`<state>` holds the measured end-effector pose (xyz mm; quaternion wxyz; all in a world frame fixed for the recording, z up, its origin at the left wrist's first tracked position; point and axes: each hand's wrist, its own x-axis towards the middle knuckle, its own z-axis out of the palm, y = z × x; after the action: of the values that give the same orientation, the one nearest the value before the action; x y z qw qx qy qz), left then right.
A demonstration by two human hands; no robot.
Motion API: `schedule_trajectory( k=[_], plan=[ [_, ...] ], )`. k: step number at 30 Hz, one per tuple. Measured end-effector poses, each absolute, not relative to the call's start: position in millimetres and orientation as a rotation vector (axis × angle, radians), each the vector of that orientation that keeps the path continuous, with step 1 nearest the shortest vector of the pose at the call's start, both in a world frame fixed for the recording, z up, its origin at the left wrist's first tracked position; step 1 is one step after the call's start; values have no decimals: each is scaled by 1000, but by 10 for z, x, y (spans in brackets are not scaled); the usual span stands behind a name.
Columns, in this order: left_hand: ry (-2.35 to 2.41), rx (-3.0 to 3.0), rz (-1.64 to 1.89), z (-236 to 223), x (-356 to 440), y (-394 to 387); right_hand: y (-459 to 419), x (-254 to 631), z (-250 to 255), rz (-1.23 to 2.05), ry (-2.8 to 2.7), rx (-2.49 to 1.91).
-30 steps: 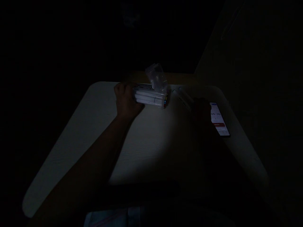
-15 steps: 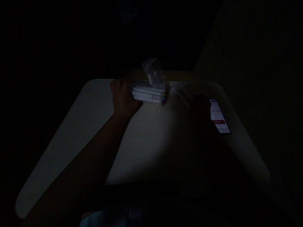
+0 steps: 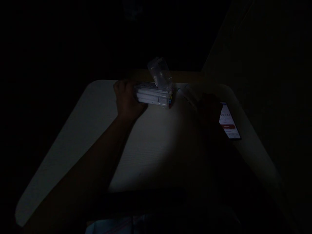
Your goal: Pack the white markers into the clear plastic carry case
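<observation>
Left hand (image 3: 128, 102): partly closed, fingers and thumb curled round the left end of a clear case (image 3: 152, 97). Right hand (image 3: 210, 107): in deep shadow; how far its fingers are open cannot be told. Two pens (image 3: 189, 97) slant from its fingertips toward the far edge of the table, their far ends apart; whether they are gripped or only touched is unclear. The case lies on its side near the table's far edge, to the left of the two pens, and holds white-barrelled markers (image 3: 147, 98) with coloured ends at its right. Its clear lid (image 3: 160, 73) stands open, tilted up at that end. Phone (image 3: 229, 125): lit, flat on the pale table (image 3: 97, 130), just beside the right hand
</observation>
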<state>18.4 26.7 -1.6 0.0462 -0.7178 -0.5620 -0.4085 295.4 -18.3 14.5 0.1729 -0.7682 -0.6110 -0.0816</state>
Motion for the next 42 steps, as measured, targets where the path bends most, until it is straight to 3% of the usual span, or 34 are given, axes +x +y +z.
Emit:
schedule_trajectory(
  k=[11,30,42],
  plan=[
    [-1644,-2134,-1109,-31,171,281,-186,2930,128,-245,-1704,-1977],
    [-1601,-2124,-1204,-53,168,313,-134,2624,253,-305,-1953,-1329],
    [-1638,-2138,-1193,-18,198,241,-128,2451,76,-175,-2133,-1279]
  ],
)
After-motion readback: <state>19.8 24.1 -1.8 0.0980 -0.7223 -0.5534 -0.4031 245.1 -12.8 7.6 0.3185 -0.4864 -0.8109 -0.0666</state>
